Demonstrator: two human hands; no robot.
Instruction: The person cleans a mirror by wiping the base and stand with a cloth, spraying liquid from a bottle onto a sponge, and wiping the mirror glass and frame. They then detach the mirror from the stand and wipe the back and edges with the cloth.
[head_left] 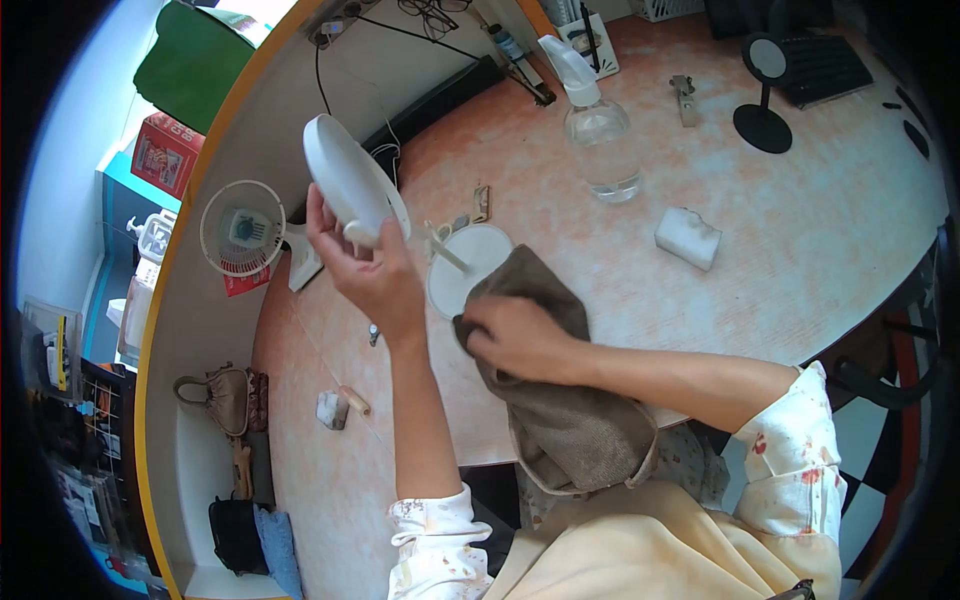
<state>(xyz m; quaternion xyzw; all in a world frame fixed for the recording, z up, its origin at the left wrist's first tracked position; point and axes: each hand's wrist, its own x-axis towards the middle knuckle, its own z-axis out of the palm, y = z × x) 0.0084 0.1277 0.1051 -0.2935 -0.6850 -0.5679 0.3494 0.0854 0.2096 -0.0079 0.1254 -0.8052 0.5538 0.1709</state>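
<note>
Left hand: raised above the counter, fingers closed round the short stem of a white disc that stands tilted on edge.
Right hand: curled down onto a brown cloth, gripping a bunch of it.
Cloth: lies over the near part of a white round base on the counter and hangs over the near edge.
Around: a spray bottle stands behind the base. A white sponge lies near the bottle, well apart from the cloth. A black stand mirror is further back. A small fan sits beside the raised disc.
In the way: cloth and right hand hide the base's near side.
Counts: one disc, one base, one cloth, one bottle, one sponge, one fan, one stand mirror, two small metal brackets.
</note>
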